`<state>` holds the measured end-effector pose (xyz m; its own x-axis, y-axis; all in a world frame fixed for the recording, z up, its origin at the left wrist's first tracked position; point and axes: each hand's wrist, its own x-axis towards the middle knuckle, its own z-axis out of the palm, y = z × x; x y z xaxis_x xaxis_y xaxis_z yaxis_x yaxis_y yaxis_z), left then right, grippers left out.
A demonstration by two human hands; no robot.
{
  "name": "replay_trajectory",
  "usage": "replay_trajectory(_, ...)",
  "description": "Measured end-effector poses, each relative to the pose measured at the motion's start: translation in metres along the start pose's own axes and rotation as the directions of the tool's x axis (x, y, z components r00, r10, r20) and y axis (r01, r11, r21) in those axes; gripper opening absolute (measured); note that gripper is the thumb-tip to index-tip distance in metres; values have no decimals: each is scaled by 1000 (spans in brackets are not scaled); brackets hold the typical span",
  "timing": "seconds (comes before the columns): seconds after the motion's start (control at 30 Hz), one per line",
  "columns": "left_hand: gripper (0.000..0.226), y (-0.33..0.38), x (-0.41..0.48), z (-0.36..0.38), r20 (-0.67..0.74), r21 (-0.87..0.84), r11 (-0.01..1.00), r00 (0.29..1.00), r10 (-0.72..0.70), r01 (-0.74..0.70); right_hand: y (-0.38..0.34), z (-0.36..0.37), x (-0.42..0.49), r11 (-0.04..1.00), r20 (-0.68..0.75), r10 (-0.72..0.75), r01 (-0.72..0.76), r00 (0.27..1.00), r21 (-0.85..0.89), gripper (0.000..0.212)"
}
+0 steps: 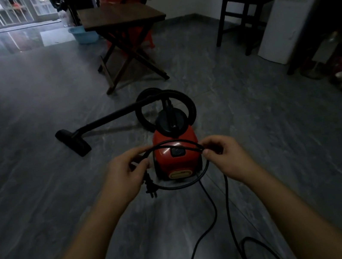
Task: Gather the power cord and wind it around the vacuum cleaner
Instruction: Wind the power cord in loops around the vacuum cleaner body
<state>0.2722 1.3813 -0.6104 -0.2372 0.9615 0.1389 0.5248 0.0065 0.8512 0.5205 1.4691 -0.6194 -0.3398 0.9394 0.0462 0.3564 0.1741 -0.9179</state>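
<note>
Both hands [125,175] [226,154] pinch cord [184,186] loop, vac [178,157] just beyond

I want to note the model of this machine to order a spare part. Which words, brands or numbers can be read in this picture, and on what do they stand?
Nothing here can be read.
Pale oval label, low on the red vacuum cleaner: too blurred to read.
Dark button on its top: no legible sign.
The power cord and plug: no text visible.
</note>
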Motion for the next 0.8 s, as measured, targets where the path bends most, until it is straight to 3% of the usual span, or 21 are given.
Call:
replay_trajectory(0.13,26,0,2,-1,-7,-67,997,999,-44,43,1,2,-3,996,43,17,-13,999,-91,20)
replay_trajectory(0.33,26,5,-1,-4,6,44,999,1000,28,-28,-4,-9,-1,991,-81,-22,11,996,-136,18)
replay_trajectory(0.53,27,2,-3,-5,19,12,1000,1000,-24,24,-2,-2,-2,999,-100,33,-31,994,24,16)
replay_trajectory(0.8,18,6,-8,-9,28,173,985,999,22,-26,-11,7,-3,987,-95,29,-14,995,158,15)
